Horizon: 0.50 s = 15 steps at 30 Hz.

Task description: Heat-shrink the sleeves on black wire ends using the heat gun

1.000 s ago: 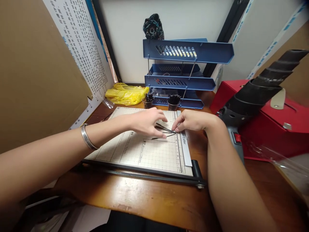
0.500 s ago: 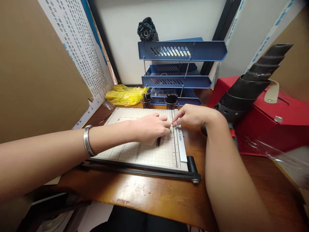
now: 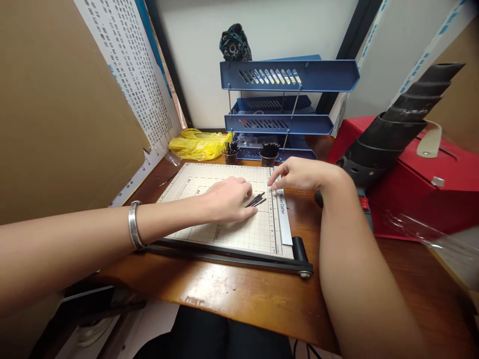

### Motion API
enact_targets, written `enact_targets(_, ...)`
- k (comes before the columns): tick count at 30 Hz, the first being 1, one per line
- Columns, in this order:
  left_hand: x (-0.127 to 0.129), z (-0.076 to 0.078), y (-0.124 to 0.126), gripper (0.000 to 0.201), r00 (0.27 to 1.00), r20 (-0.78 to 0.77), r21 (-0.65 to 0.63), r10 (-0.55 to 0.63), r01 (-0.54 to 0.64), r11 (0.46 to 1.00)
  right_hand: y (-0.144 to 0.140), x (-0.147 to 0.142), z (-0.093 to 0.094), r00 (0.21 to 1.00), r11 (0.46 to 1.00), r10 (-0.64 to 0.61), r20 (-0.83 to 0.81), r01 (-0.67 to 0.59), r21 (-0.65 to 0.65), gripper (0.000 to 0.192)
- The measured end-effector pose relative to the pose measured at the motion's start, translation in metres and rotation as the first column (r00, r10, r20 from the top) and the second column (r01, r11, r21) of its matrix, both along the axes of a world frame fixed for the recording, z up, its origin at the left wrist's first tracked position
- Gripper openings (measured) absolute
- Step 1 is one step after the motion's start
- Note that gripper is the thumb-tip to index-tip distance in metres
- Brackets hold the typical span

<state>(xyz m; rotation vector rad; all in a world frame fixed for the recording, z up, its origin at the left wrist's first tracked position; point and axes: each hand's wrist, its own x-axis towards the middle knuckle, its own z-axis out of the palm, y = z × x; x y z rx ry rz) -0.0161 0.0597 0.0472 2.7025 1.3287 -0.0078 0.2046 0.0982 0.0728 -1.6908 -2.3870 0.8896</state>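
A cream paper cutter board (image 3: 198,172) printed with grid lines lies on the wooden desk. Over its middle, my left hand (image 3: 232,198) curls loosely round a small bunch of thin black sticks (image 3: 257,200). Their tips fan out between thumb and fingers; the other ends are hidden by the hand. My right hand (image 3: 294,173) hovers at the board's right edge, wrist bent, with thumb and index tips slightly apart beside the ruled strip (image 3: 285,224). Nothing shows between them. Behind the board stand two small cups of black sticks, a left cup (image 3: 231,157) and a right cup (image 3: 269,158).
The cutter's black blade arm (image 3: 232,260) runs along the near edge. A yellow plastic bag (image 3: 200,144) lies at the back left. Blue stacked trays (image 3: 279,123) stand behind the cups. On the right are a red box (image 3: 415,174) and a black ribbed tube (image 3: 389,134).
My left hand has drawn back to the left, its thumb and fingers now parted, and more of the black sticks shows. My right fingertips have parted slightly. The view has shifted a little.
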Motion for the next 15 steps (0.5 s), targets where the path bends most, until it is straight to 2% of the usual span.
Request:
enact_targets(2,0.000,-0.001,0.002,0.024,0.999,-0.001,-0.009,-0.040,0.040,0.999,0.000,0.000,0.000,1.000,1.000,0.003,-0.009,-0.003,-0.003,0.015)
enact_targets(4,-0.002,-0.002,0.005,0.021,0.996,0.005,-0.025,-0.084,0.084,0.996,0.000,0.000,0.000,1.000,1.000,0.002,-0.008,-0.002,-0.008,0.015)
enact_targets(9,-0.006,-0.004,0.005,0.027,0.980,0.014,0.005,-0.196,0.196,0.981,0.001,-0.002,0.001,1.000,1.000,0.007,0.026,-0.007,-0.008,0.014)
enact_targets(13,-0.016,-0.018,-0.013,0.032,0.980,0.095,0.112,-0.175,0.164,0.980,0.000,-0.002,0.001,1.000,1.000,0.001,0.019,-0.001,-0.007,0.013)
enact_targets(15,-0.023,-0.025,-0.025,0.043,0.978,0.106,0.137,-0.180,0.165,0.977,0.000,-0.002,0.001,1.000,1.000,-0.005,0.018,0.005,-0.001,0.013)
